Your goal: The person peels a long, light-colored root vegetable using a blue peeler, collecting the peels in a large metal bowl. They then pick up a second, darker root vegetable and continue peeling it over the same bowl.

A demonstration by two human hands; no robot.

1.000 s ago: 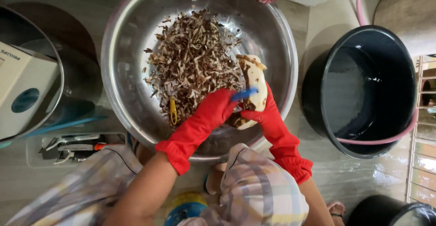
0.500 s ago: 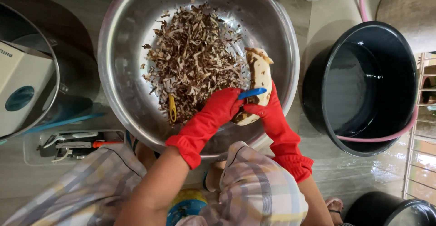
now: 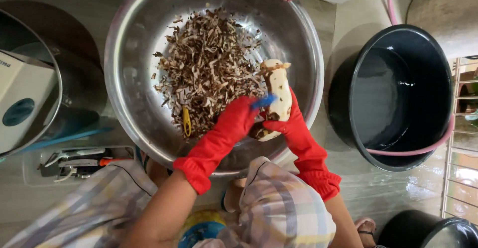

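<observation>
Root (image 3: 277, 92) tilted upright since, above steel basin (image 3: 129, 54) on wet floor (image 3: 348, 39).

Pale root (image 3: 277, 96) now more upright

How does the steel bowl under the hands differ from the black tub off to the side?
The steel bowl is shiny metal and heaped with brown peelings; the black tub is dark and matte, with water but no peelings visible. Both hands work over the steel bowl, the left hand with a blue peeler, the right hand gripping a pale root; the black tub stands untouched, a pink hose along its rim. Both are round and open-topped.
</observation>
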